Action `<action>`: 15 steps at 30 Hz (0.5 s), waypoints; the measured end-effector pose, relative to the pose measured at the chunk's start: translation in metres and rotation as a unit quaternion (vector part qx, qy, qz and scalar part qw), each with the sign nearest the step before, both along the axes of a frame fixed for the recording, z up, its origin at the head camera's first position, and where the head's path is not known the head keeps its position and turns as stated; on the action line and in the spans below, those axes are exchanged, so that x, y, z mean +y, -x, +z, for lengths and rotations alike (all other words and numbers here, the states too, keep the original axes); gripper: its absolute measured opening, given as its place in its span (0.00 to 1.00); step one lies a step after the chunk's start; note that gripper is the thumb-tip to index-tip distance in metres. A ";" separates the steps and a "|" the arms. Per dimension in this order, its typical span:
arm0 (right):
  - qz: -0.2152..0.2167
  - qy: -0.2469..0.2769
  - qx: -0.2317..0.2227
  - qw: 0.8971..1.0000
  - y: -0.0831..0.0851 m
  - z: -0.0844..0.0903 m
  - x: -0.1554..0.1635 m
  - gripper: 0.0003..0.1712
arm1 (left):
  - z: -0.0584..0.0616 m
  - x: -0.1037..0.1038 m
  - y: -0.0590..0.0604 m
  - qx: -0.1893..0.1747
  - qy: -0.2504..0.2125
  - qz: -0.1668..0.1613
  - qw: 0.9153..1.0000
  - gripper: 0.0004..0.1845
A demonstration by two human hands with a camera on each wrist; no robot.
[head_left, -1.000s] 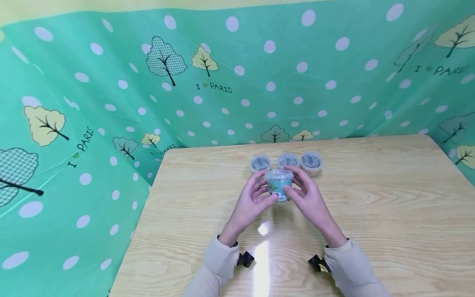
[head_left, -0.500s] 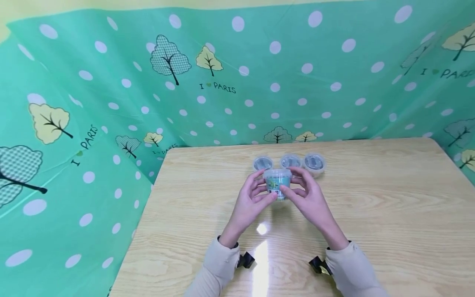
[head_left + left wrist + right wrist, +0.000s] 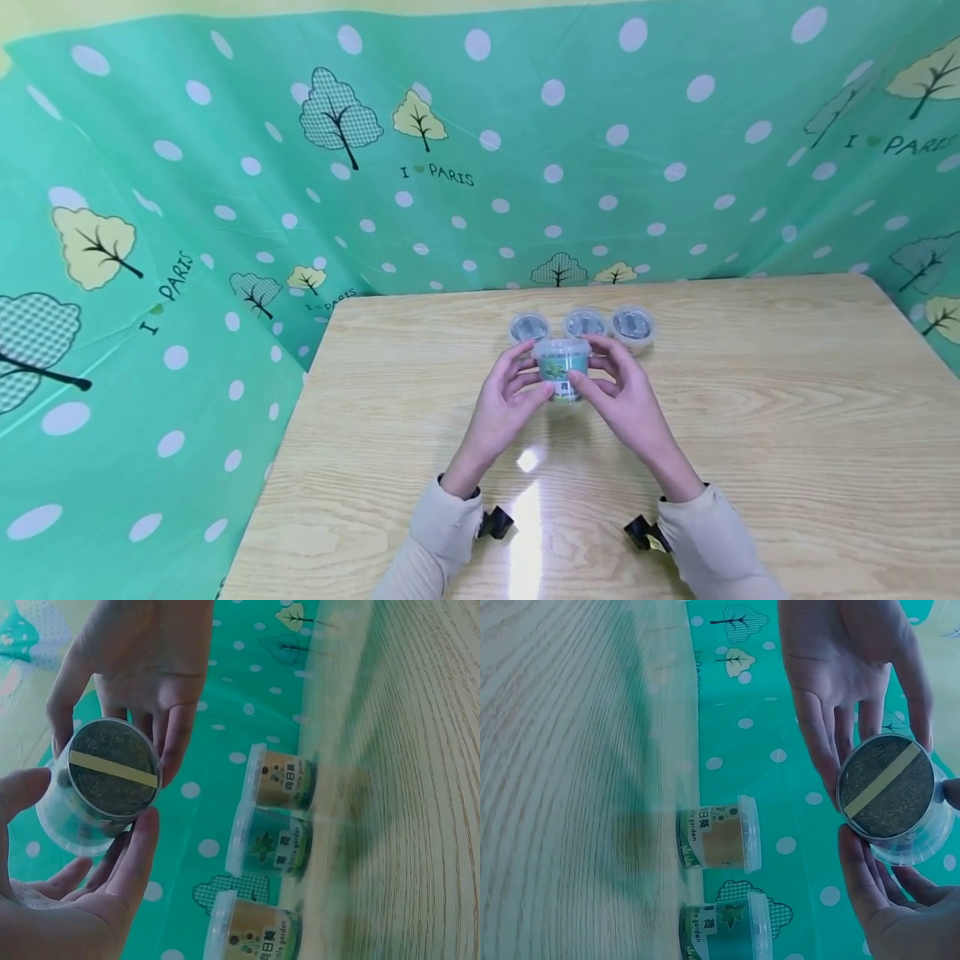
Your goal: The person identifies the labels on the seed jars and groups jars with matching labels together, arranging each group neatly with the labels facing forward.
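At the left of the head view hangs a green dotted cloth (image 3: 187, 208) printed with trees, running behind the wooden counter (image 3: 750, 433). Toward the centre of the frame, the left hand (image 3: 501, 408) takes one side of a small clear plastic cup (image 3: 562, 372), thumb and fingers curled against its wall; its grip is closed on the cup. The cup is lifted off the counter, just in front of a row of three similar lidded cups (image 3: 582, 323) standing near the far edge. The right hand (image 3: 625, 402) pinches the opposite side in the same way, so both hands share the load. The left wrist view shows the cup's base (image 3: 111, 766) dark with a pale strip across it. The cup looks light and thin-walled, likely smooth and easy to dent, so the side walls below the lid rim seem the safest hold, with gentle pressure.
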State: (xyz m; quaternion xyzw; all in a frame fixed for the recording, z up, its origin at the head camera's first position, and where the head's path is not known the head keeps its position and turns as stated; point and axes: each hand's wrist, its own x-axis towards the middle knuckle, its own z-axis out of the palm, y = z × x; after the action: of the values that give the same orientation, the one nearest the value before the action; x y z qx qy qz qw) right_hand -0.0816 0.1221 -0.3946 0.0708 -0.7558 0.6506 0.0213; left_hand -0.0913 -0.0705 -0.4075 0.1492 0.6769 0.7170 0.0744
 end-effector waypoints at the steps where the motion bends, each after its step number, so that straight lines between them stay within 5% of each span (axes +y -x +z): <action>1: 0.002 0.002 0.001 1.000 0.000 0.000 0.000 0.32 | 0.000 0.000 0.001 0.001 -0.001 0.001 1.000 0.35; 15: 0.033 0.014 0.015 0.999 -0.001 0.001 0.000 0.31 | -0.001 -0.002 0.003 0.004 -0.015 0.019 1.000 0.31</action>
State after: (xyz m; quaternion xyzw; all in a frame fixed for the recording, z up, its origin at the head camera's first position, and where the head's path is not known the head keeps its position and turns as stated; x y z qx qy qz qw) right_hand -0.0804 0.1224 -0.3931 0.1052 -0.7436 0.6601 0.0123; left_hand -0.0944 -0.0729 -0.4086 0.1398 0.6694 0.7275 0.0557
